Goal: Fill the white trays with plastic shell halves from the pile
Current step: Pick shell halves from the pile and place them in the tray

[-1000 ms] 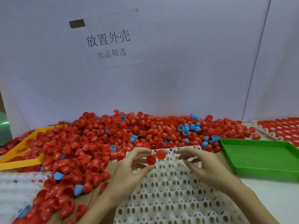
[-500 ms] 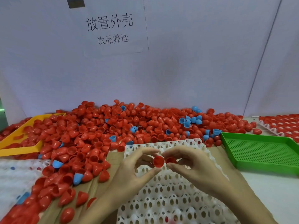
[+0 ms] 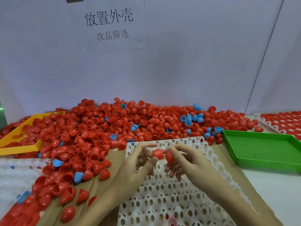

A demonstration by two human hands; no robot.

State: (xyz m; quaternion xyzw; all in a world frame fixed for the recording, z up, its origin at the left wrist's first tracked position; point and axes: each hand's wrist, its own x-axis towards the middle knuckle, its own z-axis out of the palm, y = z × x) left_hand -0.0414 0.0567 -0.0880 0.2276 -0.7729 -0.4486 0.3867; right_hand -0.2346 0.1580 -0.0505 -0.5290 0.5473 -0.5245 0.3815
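2 red shell halves are held above the far part of the white tray (image 3: pixel 162 190) — one red shell half (image 3: pixel 157 153) pinched in the fingertips of the left hand (image 3: pixel 136 167), the other red shell half (image 3: pixel 169 157) gripped by the curled fingers of the right hand (image 3: pixel 187 162). Compared with 1 second ago, both hands have been drawn nearer and lower over the tray, and the 2 halves, then shown with open mouths, are now turned dome-outward and brought almost into contact. It is judged that seating into the tray's sockets is about to follow; the sockets in view appear mostly unfilled. The pile (image 3: pixel 114 128) is spread along the desk's far edge. On the paper sign (image 3: pixel 109 23) on the wall, "放置外壳" is printed, with "次品筛选" beneath it.
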